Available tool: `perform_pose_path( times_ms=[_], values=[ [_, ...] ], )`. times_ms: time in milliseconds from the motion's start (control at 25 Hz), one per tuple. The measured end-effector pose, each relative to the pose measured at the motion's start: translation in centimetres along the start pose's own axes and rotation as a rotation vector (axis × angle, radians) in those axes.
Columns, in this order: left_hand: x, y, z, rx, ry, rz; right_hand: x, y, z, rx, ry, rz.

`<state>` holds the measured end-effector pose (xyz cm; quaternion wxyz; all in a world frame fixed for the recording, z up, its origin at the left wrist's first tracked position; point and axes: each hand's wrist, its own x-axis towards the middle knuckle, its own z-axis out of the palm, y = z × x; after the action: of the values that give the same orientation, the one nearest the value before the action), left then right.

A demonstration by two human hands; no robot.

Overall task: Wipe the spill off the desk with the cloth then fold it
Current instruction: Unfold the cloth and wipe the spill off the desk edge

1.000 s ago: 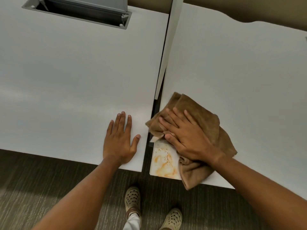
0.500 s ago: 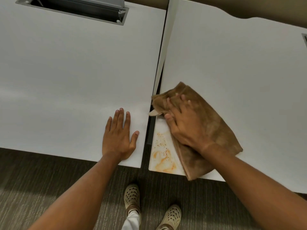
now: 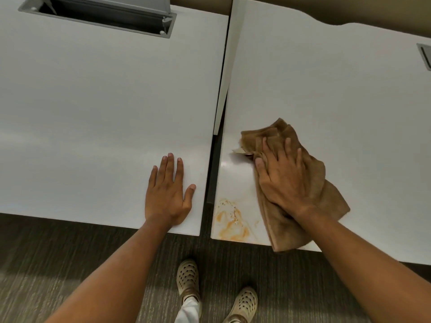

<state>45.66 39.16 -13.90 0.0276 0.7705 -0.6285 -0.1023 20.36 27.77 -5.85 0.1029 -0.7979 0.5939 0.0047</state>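
A brown cloth (image 3: 326,197) lies bunched on the right white desk (image 3: 338,94), its lower end hanging over the front edge. My right hand (image 3: 282,176) presses flat on the cloth, fingers spread over it. An orange spill (image 3: 231,220) stains the desk's front left corner, just left of the cloth and uncovered. A wet sheen runs above the stain. My left hand (image 3: 169,194) rests flat and open on the left white desk (image 3: 105,101), near its front right corner, holding nothing.
A narrow dark gap (image 3: 213,178) and a thin white divider panel (image 3: 227,66) separate the two desks. A grey cable tray opening (image 3: 102,15) sits at the far left desk's back. Another grey slot (image 3: 425,54) is at the right edge. Carpet and my shoes (image 3: 189,280) are below.
My right hand has slid the cloth to the right and slightly away from the gap, baring more of the orange spill and a wet streak. My left hand has stayed put.
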Motion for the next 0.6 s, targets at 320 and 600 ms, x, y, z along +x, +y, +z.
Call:
perform_pose_path(
  times_ms=[320, 600],
  values=[
    [-0.1, -0.3, -0.3, -0.023, -0.015, 0.038, -8.3, -2.4, 1.8, -0.050, -0.078, -0.294],
    [-0.1, -0.1, 0.0, -0.004, -0.010, 0.022, -4.5, -5.1, 1.6, 0.042, -0.031, 0.015]
  ],
)
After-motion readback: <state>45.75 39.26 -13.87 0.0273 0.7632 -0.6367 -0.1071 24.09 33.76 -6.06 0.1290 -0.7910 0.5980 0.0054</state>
